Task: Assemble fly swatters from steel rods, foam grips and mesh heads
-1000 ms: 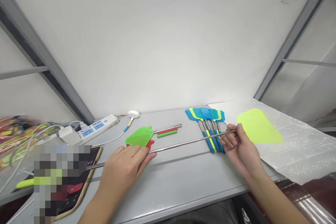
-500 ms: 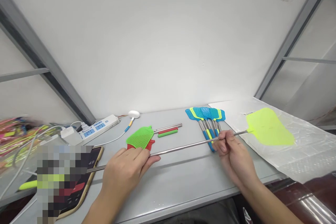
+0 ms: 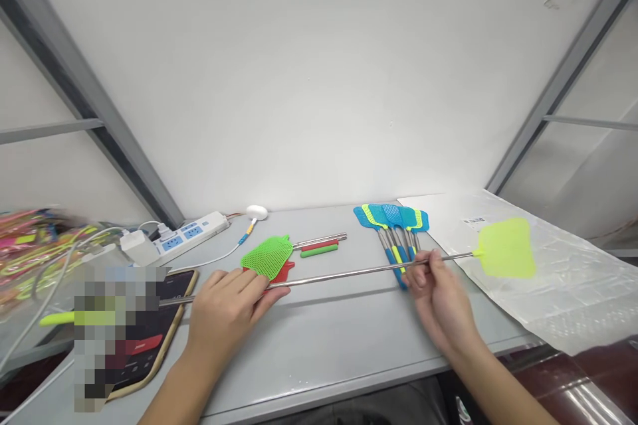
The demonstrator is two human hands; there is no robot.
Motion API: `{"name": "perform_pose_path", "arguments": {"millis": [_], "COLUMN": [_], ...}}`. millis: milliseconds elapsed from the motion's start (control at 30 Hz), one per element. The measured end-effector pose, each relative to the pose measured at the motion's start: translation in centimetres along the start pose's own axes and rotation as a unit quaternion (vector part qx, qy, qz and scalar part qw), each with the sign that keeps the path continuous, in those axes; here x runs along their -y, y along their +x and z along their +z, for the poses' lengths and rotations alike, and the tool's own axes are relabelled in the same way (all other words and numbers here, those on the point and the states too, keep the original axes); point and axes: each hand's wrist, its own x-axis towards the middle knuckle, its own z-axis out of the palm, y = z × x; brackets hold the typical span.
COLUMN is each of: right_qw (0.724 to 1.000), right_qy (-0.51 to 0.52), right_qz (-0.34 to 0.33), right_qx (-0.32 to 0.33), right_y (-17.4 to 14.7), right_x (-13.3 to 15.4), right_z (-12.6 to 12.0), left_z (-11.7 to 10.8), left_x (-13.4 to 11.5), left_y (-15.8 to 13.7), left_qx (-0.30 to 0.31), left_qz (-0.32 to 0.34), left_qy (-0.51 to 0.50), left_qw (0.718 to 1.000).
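A yellow fly swatter with a long metal rod (image 3: 343, 275) stretches across in front of me. My left hand (image 3: 232, 305) is closed over the rod on the left side. Farther along, my right hand (image 3: 438, 305) pinches it near the yellow paddle (image 3: 507, 248). At the far left the swatter's yellow grip (image 3: 60, 319) pokes out above a phone (image 3: 149, 345). Just beyond my left hand lie a green swatter head (image 3: 268, 257) and a partly covered red one (image 3: 284, 272). Several blue and yellow fly swatters (image 3: 393, 216) lie fanned out behind my right hand.
A red and a green grip (image 3: 319, 250) lie mid-table beside thin metal rods (image 3: 319, 240). A power strip (image 3: 192, 236) with white plugs and cables sits at the left. Bagged colourful items (image 3: 30, 246) are at the far left. White wrapping sheet (image 3: 563, 305) covers the right side.
My left hand has shifted slightly left along with the rod. The yellow paddle has turned and looks narrower. The camera view has moved a little.
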Motion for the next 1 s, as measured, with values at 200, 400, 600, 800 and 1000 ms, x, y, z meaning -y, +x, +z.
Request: {"name": "perform_pose_path", "arguments": {"millis": [200,400,600,800,1000], "right_qw": [0.993,0.992,0.993,0.988,0.991], "right_qy": [-0.065,-0.098,-0.076,-0.088,-0.063], "right_qz": [0.066,0.047,0.069,0.083,0.100], "right_qx": [0.067,0.066,0.059,0.093,0.056], "right_y": [-2.5,-2.6,-2.5,-2.7,-2.5], "right_x": [-3.2,-3.3,-3.7,-3.6,-3.9], "right_z": [1.6,1.7,1.4,1.4,1.1], "left_z": [0.3,0.7,0.6,0.9,1.2], "left_x": [-0.7,-1.0,-1.9,-6.4,-8.1], "left_y": [0.3,0.4,0.7,1.4,1.9], "left_qx": [-0.011,0.008,-0.023,-0.018,0.006], "left_qz": [0.005,0.000,0.009,0.022,0.004], "left_qy": [-0.015,-0.027,-0.045,-0.085,-0.111], "left_qw": [1.000,1.000,0.999,0.996,0.994]}}
